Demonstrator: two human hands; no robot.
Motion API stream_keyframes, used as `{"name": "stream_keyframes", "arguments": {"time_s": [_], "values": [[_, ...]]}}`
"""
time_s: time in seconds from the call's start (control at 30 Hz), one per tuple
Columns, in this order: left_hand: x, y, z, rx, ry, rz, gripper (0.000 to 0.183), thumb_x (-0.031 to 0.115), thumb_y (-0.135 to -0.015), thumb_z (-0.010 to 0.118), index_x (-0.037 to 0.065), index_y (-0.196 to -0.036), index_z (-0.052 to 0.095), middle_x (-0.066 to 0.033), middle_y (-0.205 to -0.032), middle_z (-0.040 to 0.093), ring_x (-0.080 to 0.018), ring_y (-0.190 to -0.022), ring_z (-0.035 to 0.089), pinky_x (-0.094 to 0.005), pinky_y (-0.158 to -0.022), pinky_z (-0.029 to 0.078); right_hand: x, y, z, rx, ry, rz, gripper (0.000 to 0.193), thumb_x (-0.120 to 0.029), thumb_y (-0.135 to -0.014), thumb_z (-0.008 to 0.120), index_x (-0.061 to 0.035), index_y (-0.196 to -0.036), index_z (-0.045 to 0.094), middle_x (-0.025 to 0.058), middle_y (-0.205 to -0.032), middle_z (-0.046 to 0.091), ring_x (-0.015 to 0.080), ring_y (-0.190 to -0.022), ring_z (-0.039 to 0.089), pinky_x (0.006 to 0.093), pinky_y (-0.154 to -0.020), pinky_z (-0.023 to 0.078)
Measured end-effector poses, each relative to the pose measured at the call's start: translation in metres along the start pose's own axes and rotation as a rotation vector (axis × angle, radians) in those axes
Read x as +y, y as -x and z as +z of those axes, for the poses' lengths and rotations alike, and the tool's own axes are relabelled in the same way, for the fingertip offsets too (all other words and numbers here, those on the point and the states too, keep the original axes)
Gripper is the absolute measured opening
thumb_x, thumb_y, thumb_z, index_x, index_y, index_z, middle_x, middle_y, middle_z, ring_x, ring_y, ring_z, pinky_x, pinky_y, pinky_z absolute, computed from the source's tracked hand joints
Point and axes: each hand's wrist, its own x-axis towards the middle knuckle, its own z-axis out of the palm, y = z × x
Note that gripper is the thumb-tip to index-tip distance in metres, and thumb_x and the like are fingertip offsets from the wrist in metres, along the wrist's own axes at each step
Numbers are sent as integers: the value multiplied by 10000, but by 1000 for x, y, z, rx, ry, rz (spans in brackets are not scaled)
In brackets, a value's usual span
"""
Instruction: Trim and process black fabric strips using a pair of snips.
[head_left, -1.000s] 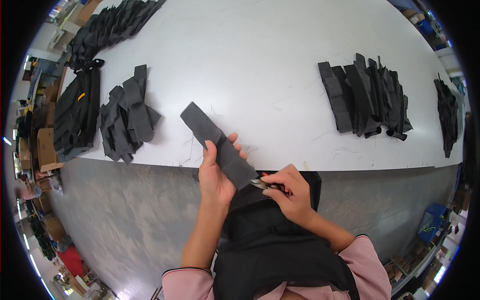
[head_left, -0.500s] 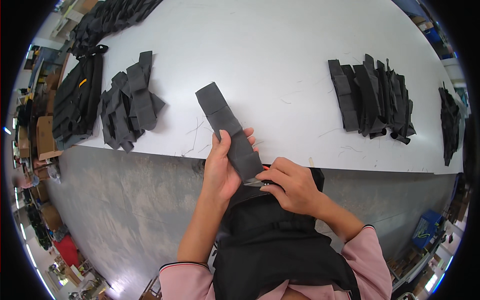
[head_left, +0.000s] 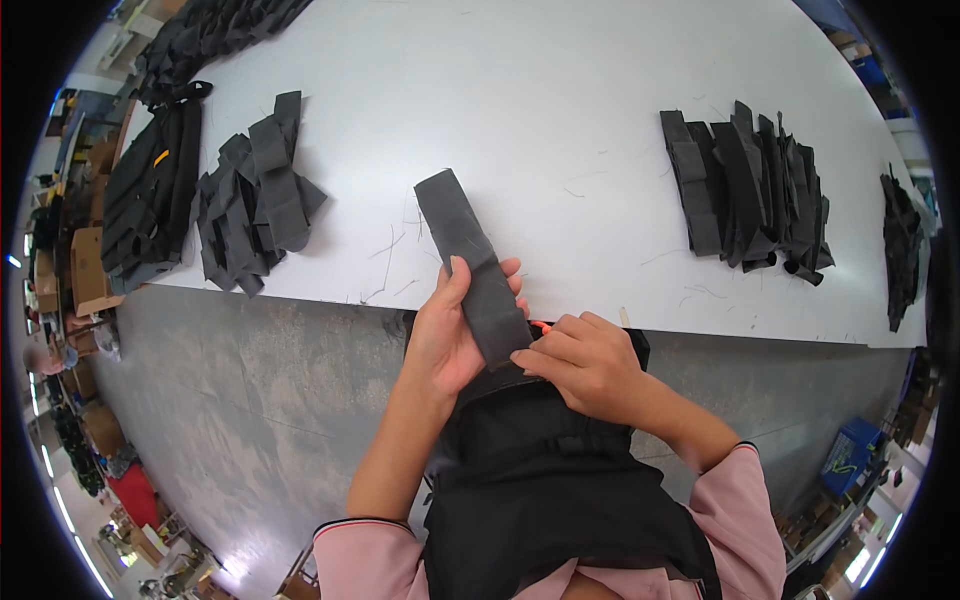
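A dark grey folded fabric strip (head_left: pixel 468 255) slants up and away over the table's near edge. My left hand (head_left: pixel 447 335) is closed around its lower half, thumb on top and fingertips showing at the far side. At the strip's near end is my right hand (head_left: pixel 585 365), its thumb and forefinger pinching the corner. Also inside the right hand are thread snips (head_left: pixel 541 326); only a bit of their orange part shows, and the blades are hidden.
Dark fabric strips lie in a left pile (head_left: pixel 250 195) and a right pile (head_left: pixel 745 190) on the white table (head_left: pixel 480 90). Black bags (head_left: pixel 150 200) sit at the left edge. Another dark bundle (head_left: pixel 902 250) lies far right. Loose threads are scattered about. A blue crate (head_left: pixel 852 455) stands lower right.
The strip has moved slightly right and turned a little more upright. The snips' blades, seen before at its near end, are now hidden, and my right fingers have closed on the corner.
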Motion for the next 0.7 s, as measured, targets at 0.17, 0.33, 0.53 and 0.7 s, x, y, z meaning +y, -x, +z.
{"name": "stream_keyframes", "arguments": {"time_s": [0.17,0.33,0.53,0.7], "values": [[0,2,3,-17,-55,62,343,343,-975,431,103,-1210,363,-164,-1188,532,-236,-981,572,-423,-811,525,-5,4,-11,84,-254,219,230,-67,-680,725,-84,-904,676,16,-727,545,180,-631,529,293,-541,405],[-4,7,22,-24,-238,165,338,331,-972,448,103,-1210,373,-154,-1229,528,-234,-991,577,-411,-814,528,-5,-20,-1,187,-470,536,201,-38,-697,719,-69,-889,665,56,-714,535,189,-609,526,296,-544,412],[3,3,18,61,-332,255,306,300,-978,454,102,-1203,389,-134,-1159,583,-202,-882,611,-352,-696,555,-17,3,7,158,-101,-101,209,-30,-605,617,-92,-804,602,17,-697,492,147,-572,530,277,-499,403],[-2,2,33,91,-475,266,313,308,-979,453,81,-1189,400,-136,-1123,606,-172,-811,617,-321,-623,548,-4,9,20,48,-68,-37,263,-42,-597,626,-98,-854,632,5,-668,450,153,-534,480,285,-472,373]]}}
